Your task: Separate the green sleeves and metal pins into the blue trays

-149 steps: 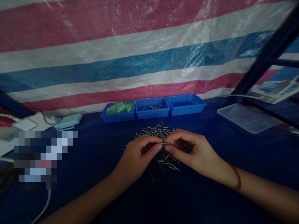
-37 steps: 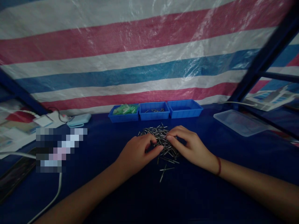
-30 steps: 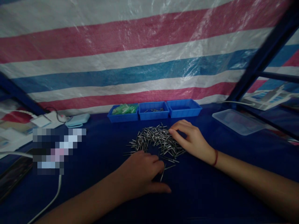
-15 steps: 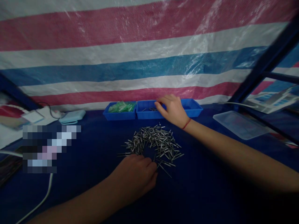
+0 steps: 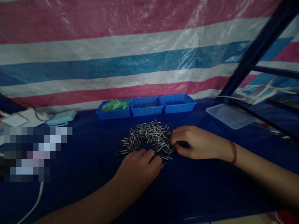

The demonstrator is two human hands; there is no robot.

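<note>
Metal rods [image 5: 151, 133], thin and silvery, lie in a loose arched heap on the dark blue tabletop [image 5: 198, 189], with a few more in the middle blue rectangular plastic bin [image 5: 147, 112]; my right hand [image 5: 196, 142], over that bin a moment ago, is now at the heap's right edge, its thumb and fingertips bent close together, though I cannot tell whether they grip a rod; my left hand [image 5: 140, 165] stays low at the heap's near side, fingers curled under, their tips hidden, so I cannot tell what they hold; I judge that both hands are at the heap again, with most rods outside the bin.
</note>
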